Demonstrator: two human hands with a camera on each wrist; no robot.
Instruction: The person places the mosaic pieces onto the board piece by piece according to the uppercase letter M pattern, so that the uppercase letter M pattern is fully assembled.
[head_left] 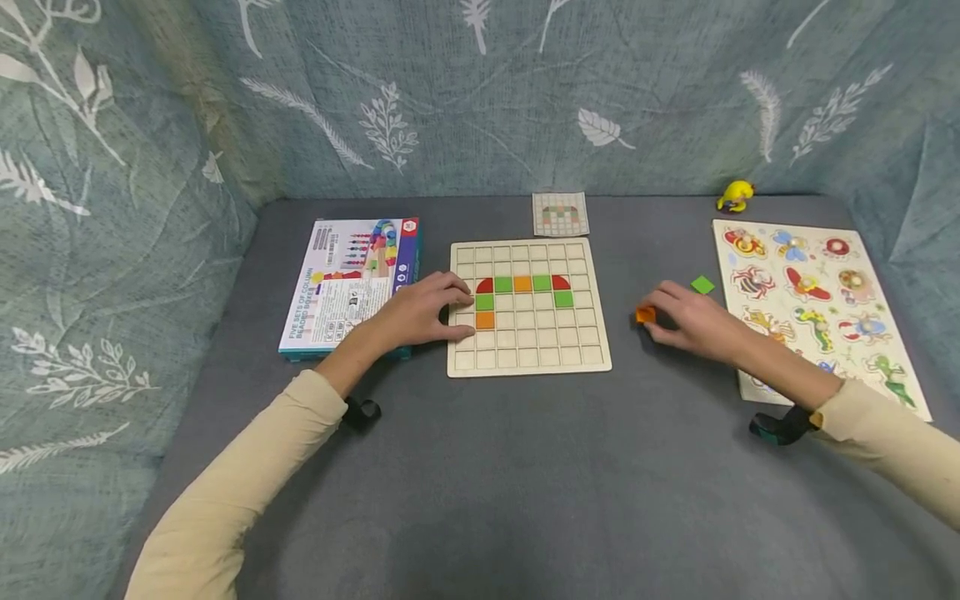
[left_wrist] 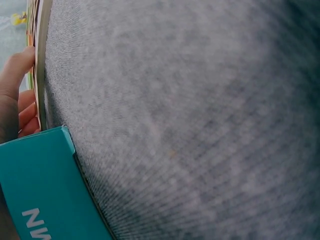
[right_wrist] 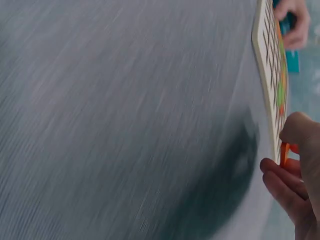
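A wooden grid board (head_left: 528, 358) lies in the middle of the table in the head view. It bears two red rounded-corner tiles (head_left: 561, 283), several green square tiles (head_left: 563, 299) and two orange square tiles (head_left: 485, 320). My left hand (head_left: 429, 308) rests on the board's left edge, thumb and fingers spread apart. To the right of the board, my right hand (head_left: 686, 321) pinches an orange square tile (right_wrist: 284, 154) between thumb and fingers, just above the table. A loose green tile (head_left: 702, 285) lies beyond that hand.
Behind the board stands a small printed pattern card (head_left: 560, 215). A boxed beaded set (head_left: 348, 283) lies left, beside the left forearm. At right, an insect puzzle board (head_left: 813, 292) sits partly under the right forearm, with a yellow toy (head_left: 736, 197) behind it.
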